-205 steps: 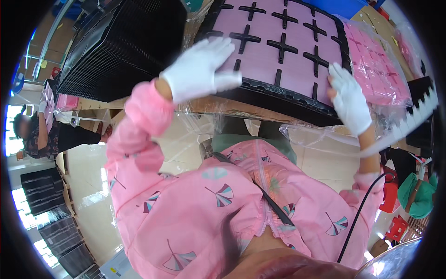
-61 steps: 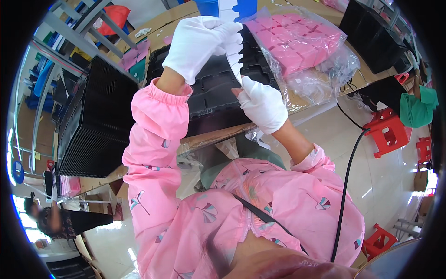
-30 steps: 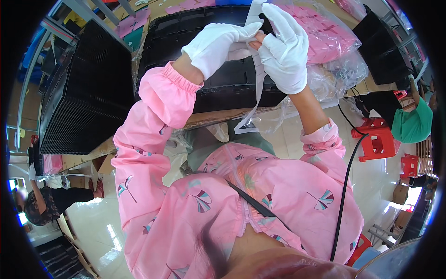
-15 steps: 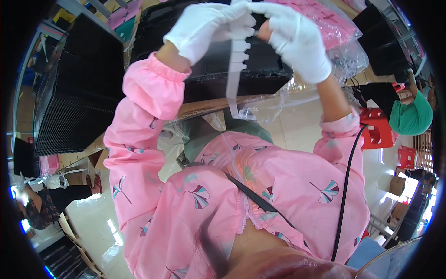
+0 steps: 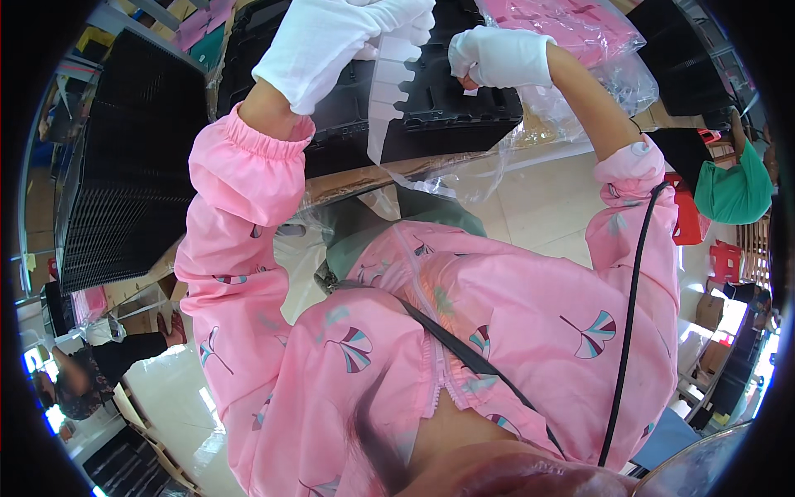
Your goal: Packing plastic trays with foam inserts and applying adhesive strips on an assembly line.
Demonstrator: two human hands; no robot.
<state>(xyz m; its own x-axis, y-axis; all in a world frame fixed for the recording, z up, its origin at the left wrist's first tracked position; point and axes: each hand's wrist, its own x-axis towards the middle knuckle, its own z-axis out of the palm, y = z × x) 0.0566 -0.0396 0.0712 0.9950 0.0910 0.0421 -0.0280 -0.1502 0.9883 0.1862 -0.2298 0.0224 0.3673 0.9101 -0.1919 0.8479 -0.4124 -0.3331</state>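
My left hand (image 5: 327,45), in a white glove, is closed on a long whitish strip (image 5: 386,99) with notched tabs along one edge. The strip hangs down past the front edge of a stack of black plastic trays (image 5: 447,137), and its lower end curls. My right hand (image 5: 509,60), gloved too but with a bare fingertip showing, is pinched over the trays' right part. A small white tab (image 5: 470,93), apparently a sticker, shows under its fingers. The two hands are apart.
Pink sheets in clear plastic (image 5: 563,37) lie right of the trays. Tall stacks of black trays (image 5: 124,157) stand to the left. Red stools (image 5: 687,211) and a person in green (image 5: 733,186) are at the right; another person (image 5: 83,373) is at the far left.
My hands have separated: the left has moved left with the strip, the right has come off the strip and moved down onto the trays, a small white tab at its fingers.
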